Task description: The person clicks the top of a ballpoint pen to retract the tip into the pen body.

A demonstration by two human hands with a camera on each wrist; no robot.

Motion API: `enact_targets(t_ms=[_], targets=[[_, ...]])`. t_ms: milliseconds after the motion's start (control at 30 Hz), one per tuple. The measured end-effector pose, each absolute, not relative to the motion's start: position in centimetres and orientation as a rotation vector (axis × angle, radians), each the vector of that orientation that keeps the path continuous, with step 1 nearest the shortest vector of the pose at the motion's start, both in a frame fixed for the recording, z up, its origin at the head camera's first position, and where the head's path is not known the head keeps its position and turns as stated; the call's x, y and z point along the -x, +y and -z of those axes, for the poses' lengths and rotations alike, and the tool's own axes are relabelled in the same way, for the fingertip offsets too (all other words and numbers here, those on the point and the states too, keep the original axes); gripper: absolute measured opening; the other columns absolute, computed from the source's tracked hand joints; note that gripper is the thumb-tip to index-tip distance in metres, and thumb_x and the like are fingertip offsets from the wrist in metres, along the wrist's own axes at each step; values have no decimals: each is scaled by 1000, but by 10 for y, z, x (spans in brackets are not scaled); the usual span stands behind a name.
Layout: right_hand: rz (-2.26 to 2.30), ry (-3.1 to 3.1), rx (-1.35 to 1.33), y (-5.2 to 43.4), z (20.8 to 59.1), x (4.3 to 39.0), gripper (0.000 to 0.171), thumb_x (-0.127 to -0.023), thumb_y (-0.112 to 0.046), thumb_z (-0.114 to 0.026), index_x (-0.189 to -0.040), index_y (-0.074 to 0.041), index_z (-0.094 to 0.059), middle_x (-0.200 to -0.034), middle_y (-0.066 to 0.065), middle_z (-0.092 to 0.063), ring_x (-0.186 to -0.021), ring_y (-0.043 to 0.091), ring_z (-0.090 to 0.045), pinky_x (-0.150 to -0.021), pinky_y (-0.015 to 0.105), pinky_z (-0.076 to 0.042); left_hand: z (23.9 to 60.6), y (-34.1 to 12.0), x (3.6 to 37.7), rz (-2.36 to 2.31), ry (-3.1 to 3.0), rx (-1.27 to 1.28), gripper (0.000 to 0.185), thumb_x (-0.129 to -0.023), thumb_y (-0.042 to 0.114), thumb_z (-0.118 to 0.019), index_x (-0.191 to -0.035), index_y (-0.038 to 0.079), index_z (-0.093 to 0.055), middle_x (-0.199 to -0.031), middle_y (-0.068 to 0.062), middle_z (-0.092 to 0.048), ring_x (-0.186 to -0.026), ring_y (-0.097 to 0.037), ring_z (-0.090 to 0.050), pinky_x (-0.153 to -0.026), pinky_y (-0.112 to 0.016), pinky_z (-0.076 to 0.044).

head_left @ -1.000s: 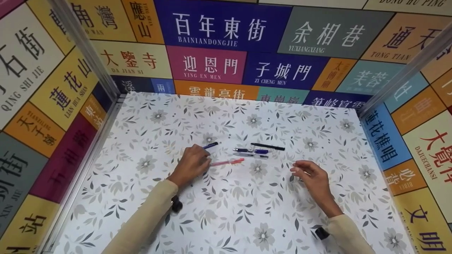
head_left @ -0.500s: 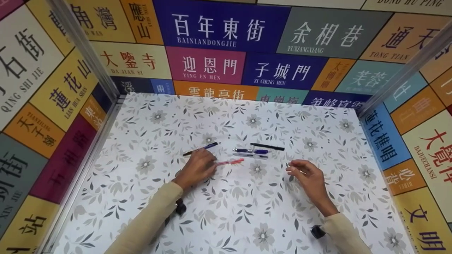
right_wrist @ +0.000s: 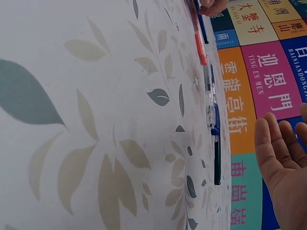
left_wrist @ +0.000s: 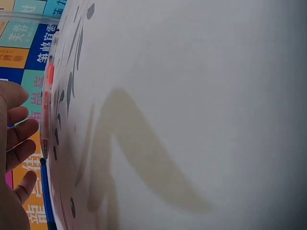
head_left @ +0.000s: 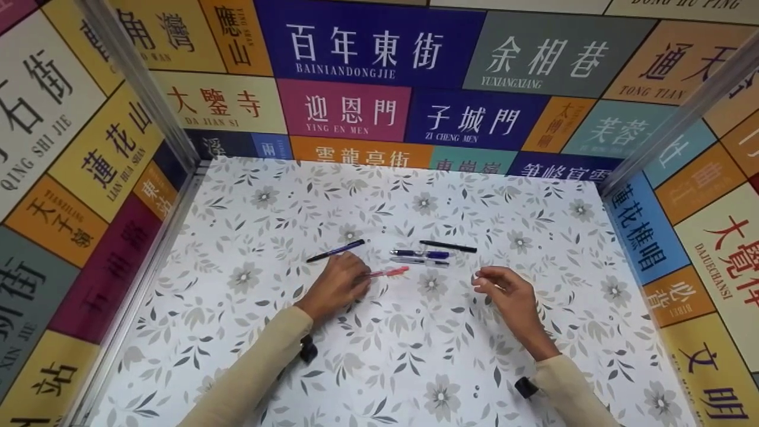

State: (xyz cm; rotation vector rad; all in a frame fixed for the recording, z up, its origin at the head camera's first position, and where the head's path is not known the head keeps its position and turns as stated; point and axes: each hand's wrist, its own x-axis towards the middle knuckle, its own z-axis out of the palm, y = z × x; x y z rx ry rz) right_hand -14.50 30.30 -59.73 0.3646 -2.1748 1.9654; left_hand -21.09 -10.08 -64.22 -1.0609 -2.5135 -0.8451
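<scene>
My left hand [head_left: 337,283] hovers over the near end of a clear pen with a red cap and red refill [head_left: 391,272]. In the left wrist view its loosely bent fingers are apart from the red pen [left_wrist: 45,105], and nothing is between them. A slim blue-and-black pen [head_left: 336,250] lies slanted just beyond that hand. To the right, my right hand [head_left: 509,295] is held above the table with relaxed fingers, holding nothing. Between the hands lie a clear pen with a blue end [head_left: 439,255], another clear pen [head_left: 409,260] and a black pen [head_left: 447,246].
The tabletop [head_left: 439,356] has a white covering printed with grey flowers and leaves. Panels with coloured sign blocks [head_left: 344,110] stand along the back and both sides, joined by metal posts [head_left: 682,112] at the corners.
My left hand has moved right and toward me, off the blue-and-black pen, which now shows whole, to the red pen's end. The right hand has drifted slightly left. The pens lie still.
</scene>
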Motion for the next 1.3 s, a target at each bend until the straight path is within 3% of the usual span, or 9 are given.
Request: enact_targets(t_ms=[267,500,800,1100,1300], targets=[[-1923,-2224,-349,297,598,146,25,-104,5,-71,-128,12,-70,-119,23,-75,-103,20,-79,-81,35,-65,642,-96,213,744,-2550,1070,9,-102,16,-78,-109,10,-78,-108,-4,-71,-110,-26,-63,-96,-50,-46],[-1991,-2171,-396,292,601,148,26,-104,7,-69,-128,17,-68,-120,31,-71,-103,22,-79,-87,36,-64,646,-93,217,695,-2570,1071,13,-101,18,-77,-111,8,-78,-109,-5,-73,-111,-26,-64,-98,-49,-47],[-2010,-2173,-393,287,600,148,27,-104,7,-69,-128,19,-66,-119,18,-75,-103,21,-79,-88,36,-64,648,-93,224,678,-2572,1116,12,-103,20,-77,-108,10,-77,-109,-4,-72,-110,-26,-63,-96,-50,-48],[-2007,-2172,-395,282,599,148,26,-104,7,-69,-127,20,-66,-120,41,-66,-103,24,-79,-87,37,-64,654,-98,231,662,-2607,1120,18,-105,29,-76,-109,11,-77,-117,-3,-70,-116,-24,-62,-99,-50,-48],[-2060,-2128,-394,280,601,148,24,-103,10,-70,-126,17,-69,-119,43,-65,-103,25,-79,-87,36,-64,656,-101,238,705,-2598,1118,20,-104,33,-78,-105,13,-78,-113,0,-68,-111,-22,-61,-101,-48,-46]])
